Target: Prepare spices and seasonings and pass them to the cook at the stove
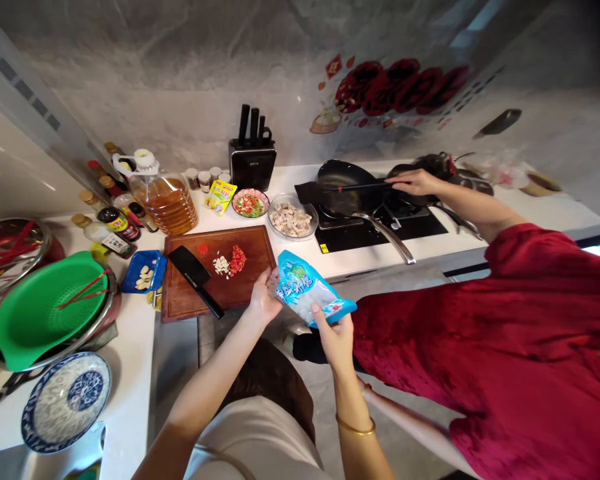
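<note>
**Blue packet held in both hands, off the bench edge**

The bench (135,353) front edge runs just behind the hands. The near right corner of the cutting board (180,300) is close to the left hand (264,298). There is open floor below, and a co-worker's red garment (505,333) crowds the right side. Left fingers are closed on the left edge of the packet (307,288). The right hand (336,337) pinches the packet's lower end, thumb on top. The packet is tilted, spans both hands and is clear of the bench.

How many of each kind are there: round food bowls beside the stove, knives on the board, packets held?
Food bowls: 2 (small bowl, glass bowl)
Knives on the board: 1 (cleaver)
Packets: 1 (blue packet, held by left hand and right hand)
Total: 4
</note>
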Demonstrator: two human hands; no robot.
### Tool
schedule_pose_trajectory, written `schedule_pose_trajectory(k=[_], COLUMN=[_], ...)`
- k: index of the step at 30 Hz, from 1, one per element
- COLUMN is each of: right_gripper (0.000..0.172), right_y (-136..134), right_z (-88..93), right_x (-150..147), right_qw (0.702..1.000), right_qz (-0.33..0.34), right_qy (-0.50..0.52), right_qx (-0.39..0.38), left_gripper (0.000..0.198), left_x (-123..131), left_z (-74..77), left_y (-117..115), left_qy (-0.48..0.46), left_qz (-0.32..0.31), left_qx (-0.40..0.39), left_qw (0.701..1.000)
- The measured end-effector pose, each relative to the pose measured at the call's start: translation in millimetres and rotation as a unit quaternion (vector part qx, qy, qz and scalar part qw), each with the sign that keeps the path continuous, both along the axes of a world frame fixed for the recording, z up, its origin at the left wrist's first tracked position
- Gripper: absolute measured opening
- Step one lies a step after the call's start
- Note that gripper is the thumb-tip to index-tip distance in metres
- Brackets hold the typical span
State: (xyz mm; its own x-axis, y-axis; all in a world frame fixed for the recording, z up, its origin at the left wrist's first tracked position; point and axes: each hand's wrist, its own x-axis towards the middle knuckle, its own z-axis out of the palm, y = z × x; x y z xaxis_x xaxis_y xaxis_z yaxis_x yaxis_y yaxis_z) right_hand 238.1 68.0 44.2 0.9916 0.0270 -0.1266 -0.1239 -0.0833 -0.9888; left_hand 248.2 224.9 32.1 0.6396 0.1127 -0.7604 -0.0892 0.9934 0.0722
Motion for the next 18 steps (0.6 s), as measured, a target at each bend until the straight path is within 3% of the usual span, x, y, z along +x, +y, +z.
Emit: schedule_pose_trajectory(k=[4,7,10,15,18], right_gripper=[0.047,0.049,0.047,0.032,0.028], right_y=[-0.2,-0.4,-6.4,-26.9,-36.5], right_z=[-11.1,-22.7,-37.2,-58.6,-63.9], right_x=[-0.2,1.0,-4.1,-28.7,-39.5], right_qw=[0.997,0.981,0.946,0.898,0.888], right_qz=[-0.044,-0.053,-0.025,0.016,-0.016], right_qy=[0.056,0.113,0.181,0.24,0.245], right_qx=[0.041,0.147,0.268,0.367,0.388], left_gripper=[0.022,0.028,0.036,0.049,0.054], left_x=[0.3,2.2,6.1,11.5,11.5], left_z=[1.9,5.1,6.5,-4.8,-15.0], left_y=[0.4,-2.1,-8.1,-21.6,-29.8], left_qy=[-0.016,-0.037,-0.083,-0.144,-0.14], left_qz=[-0.005,-0.012,-0.019,-0.075,-0.091], left_qx=[-0.012,-0.021,-0.04,-0.081,-0.085], left_qw=[1.0,0.999,0.996,0.983,0.982])
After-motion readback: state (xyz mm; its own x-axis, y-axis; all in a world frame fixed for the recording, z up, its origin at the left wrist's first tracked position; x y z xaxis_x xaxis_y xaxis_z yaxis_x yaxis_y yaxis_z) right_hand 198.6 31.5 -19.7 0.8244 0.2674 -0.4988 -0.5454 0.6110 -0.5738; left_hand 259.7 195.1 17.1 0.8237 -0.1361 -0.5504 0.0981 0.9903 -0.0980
